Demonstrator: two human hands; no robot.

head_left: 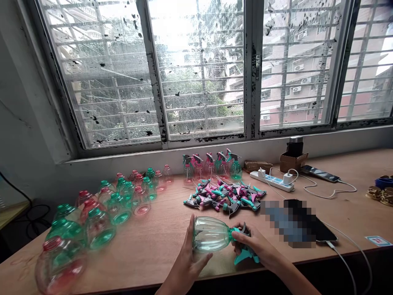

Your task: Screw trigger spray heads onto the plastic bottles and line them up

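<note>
A clear green spray bottle (211,234) lies on its side in the air above the table's front edge, its neck pointing right. My left hand (188,258) cups its base, with the fingers along the far side and the thumb below. At the neck, my right hand (256,241) grips a teal and grey trigger spray head (245,255), which meets the bottle's mouth. Whether the threads are engaged cannot be seen. Just beyond my hands is a pile of loose pink, teal and grey spray heads (225,196).
Several open green and red bottles (100,229) stand in rows at the left. Bottles fitted with spray heads (210,166) stand against the wall. A white power strip (272,180), a cabled phone (322,231), another phone (321,173) and a small cardboard box (293,162) occupy the right.
</note>
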